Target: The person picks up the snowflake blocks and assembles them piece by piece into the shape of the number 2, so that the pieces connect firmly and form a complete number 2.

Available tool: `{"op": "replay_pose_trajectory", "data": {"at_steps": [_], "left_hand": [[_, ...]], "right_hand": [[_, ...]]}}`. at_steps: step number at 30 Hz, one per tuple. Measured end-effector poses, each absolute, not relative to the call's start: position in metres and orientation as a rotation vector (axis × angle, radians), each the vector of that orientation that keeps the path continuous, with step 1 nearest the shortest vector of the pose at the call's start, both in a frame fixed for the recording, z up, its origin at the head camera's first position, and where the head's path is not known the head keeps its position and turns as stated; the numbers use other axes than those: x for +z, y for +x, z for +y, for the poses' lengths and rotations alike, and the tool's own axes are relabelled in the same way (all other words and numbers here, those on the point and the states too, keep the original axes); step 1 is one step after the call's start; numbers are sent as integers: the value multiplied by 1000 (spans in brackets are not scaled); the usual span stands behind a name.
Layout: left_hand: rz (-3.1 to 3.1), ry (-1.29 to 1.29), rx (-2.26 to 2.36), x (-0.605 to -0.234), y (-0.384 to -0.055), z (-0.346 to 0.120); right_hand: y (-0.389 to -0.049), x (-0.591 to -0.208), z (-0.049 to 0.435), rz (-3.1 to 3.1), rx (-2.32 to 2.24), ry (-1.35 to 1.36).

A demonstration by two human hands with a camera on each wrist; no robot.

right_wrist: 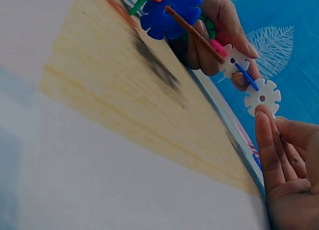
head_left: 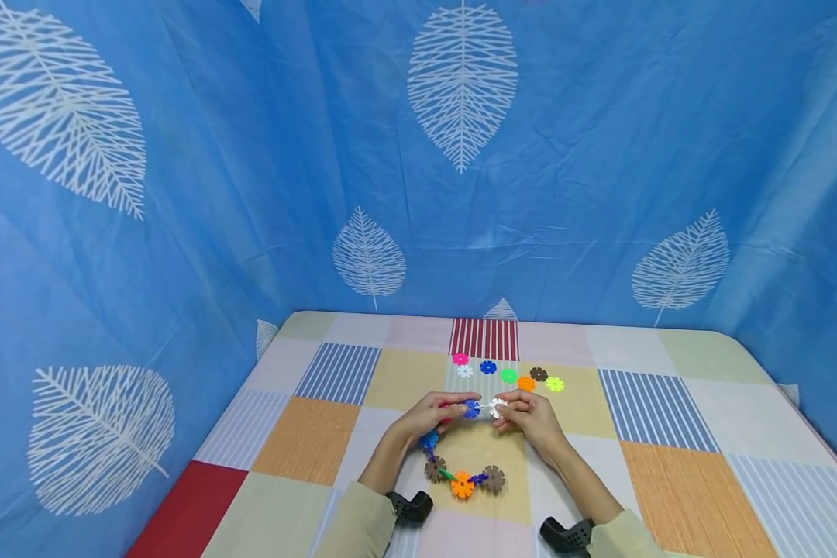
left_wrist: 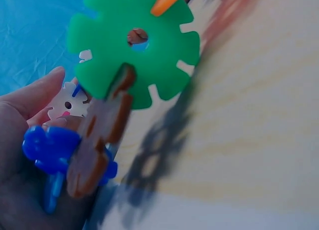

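Note:
My left hand (head_left: 432,413) pinches one end of a chain of notched plastic snowflake discs, near a blue disc (head_left: 472,409). At that end a white disc (head_left: 498,408) is held between the thumb and fingers of my right hand (head_left: 530,417). In the right wrist view, the blue disc (right_wrist: 245,75) is edge-on between the end white disc (right_wrist: 270,93) and another white disc (right_wrist: 229,65). The rest of the chain hangs below my left hand, with an orange disc (head_left: 463,486) and a brown disc (head_left: 493,479) lowest. Large in the left wrist view are its green disc (left_wrist: 104,33) and brown disc (left_wrist: 97,140).
Loose discs lie beyond the hands: pink (head_left: 460,359), white (head_left: 464,372), blue (head_left: 487,367), green (head_left: 508,376), orange (head_left: 526,384), brown (head_left: 539,374) and yellow (head_left: 554,384). A patchwork cloth (head_left: 307,438) covers the table. Blue curtains (head_left: 565,194) enclose it.

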State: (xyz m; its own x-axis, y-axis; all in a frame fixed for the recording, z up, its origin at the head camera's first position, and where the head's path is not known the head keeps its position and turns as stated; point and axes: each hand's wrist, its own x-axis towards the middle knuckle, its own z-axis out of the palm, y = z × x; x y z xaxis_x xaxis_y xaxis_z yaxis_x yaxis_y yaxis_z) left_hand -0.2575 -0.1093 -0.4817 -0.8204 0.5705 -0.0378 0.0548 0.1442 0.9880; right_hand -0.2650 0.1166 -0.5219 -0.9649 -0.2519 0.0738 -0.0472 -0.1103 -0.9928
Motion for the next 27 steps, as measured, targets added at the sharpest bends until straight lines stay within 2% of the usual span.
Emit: {"op": "replay_pose_trajectory", "data": {"at_steps": [5,12,27], "left_hand": [[2049,594,1706,-480,-256,-107],[2107,569,1685,-507,-269,-106],[1944,408,1840,-511,-271,-110]], "right_hand": [[-263,-518,117,1969,-2220,-337],[-262,-520,117,1975,-2219,-326],[-265,-524,115,2135,-2174,-444]]}}
